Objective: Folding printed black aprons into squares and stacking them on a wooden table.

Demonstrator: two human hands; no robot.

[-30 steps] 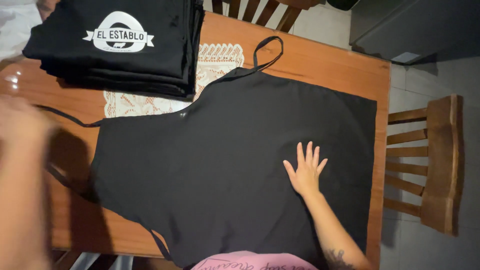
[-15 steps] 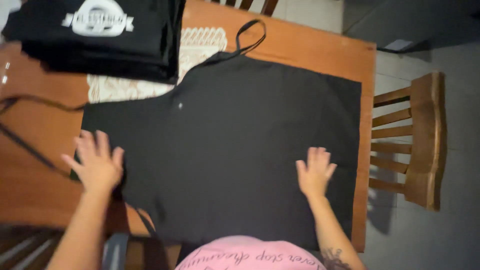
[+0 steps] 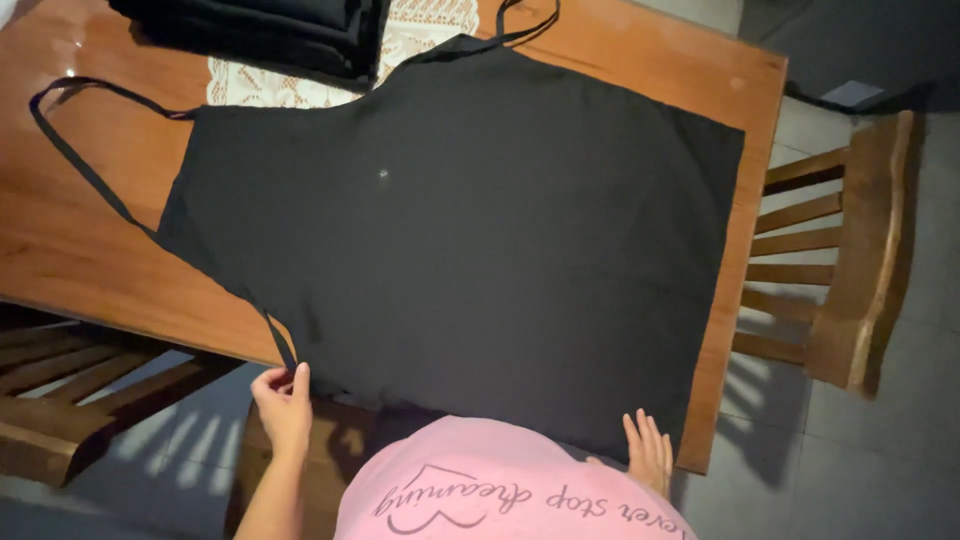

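Note:
A black apron (image 3: 470,230) lies spread flat across a wooden table (image 3: 90,250), its neck loop at the far edge and one waist strap (image 3: 75,150) trailing to the left. My left hand (image 3: 283,405) is at the near table edge, pinching the near waist strap where it meets the apron's corner. My right hand (image 3: 650,450) rests with fingers together on the apron's near right corner, partly hidden behind my pink shirt (image 3: 500,490).
A stack of folded black aprons (image 3: 270,35) sits on a lace mat (image 3: 420,30) at the far side. A wooden chair (image 3: 850,260) stands to the right, another chair (image 3: 70,390) at lower left. Grey tiled floor surrounds the table.
Both hands have drawn back from the apron's middle to its near edge. My left hand has taken hold of the near strap. The view has shifted closer and lower.

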